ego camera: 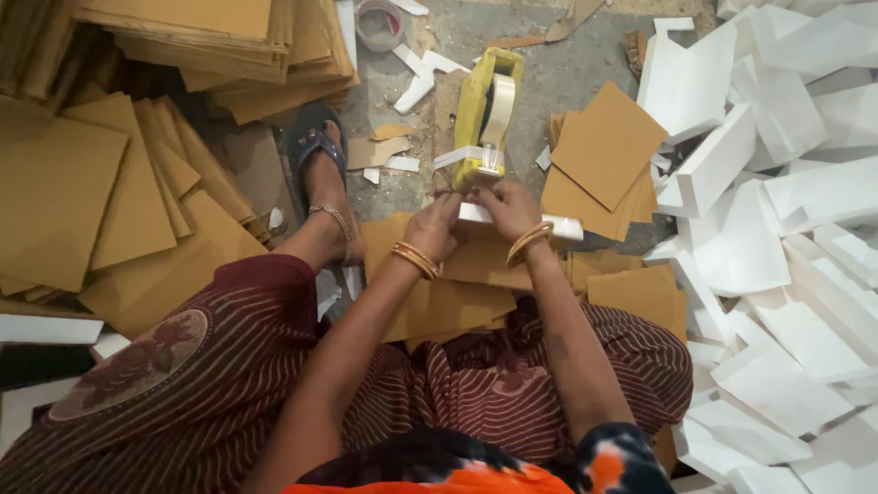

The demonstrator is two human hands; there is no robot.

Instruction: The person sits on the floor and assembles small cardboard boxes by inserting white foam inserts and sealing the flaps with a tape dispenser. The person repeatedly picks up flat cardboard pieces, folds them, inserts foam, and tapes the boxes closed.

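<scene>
Now both hands on white folded piece — flat, beside yellow tape dispenser.

One yellow tape dispenser stands on the floor, and one roll of tape lies beyond it. Two hands, the left hand and the right hand, share one white folded piece. One sandal shows. The brown cardboard sheets and the white pieces are too many to count.
</scene>
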